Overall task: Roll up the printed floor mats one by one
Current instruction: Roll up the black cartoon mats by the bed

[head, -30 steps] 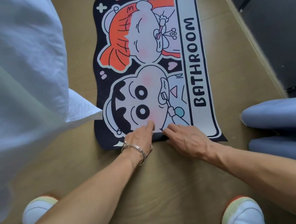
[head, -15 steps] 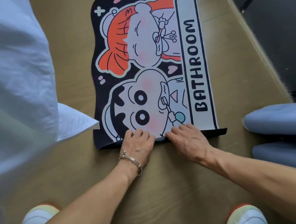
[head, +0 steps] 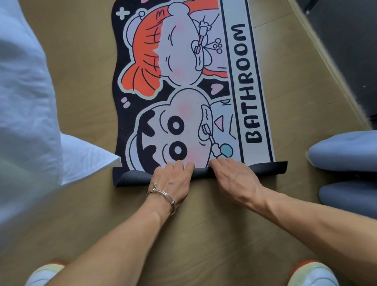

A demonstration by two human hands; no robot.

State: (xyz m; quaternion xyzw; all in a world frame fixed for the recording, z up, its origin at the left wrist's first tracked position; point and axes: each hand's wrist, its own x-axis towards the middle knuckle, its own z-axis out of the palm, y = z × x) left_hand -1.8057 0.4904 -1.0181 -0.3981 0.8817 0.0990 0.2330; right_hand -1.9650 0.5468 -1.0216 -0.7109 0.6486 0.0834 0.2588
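Observation:
A printed floor mat [head: 186, 78] with two cartoon faces and the word BATHROOM lies on the wooden floor [head: 80, 84]. Its near edge is turned over into a low dark roll [head: 131, 179] that shows the plain underside. My left hand [head: 171, 182], with a silver bracelet on the wrist, and my right hand [head: 233, 176] sit side by side on the middle of that roll. The fingers of both curl over the rolled edge and their tips touch the printed face.
White bedding [head: 11, 102] hangs along the left, one corner touching the mat's left edge. Two blue-grey rolled cushions or mats [head: 356, 149] lie at the right. A dark cabinet [head: 357, 41] stands at the far right. My two shoes [head: 42, 281] are near the bottom.
The mat's near edge has been lifted and turned over into a roll. Both hands have moved slightly away from me with it, covering more of the lower cartoon face.

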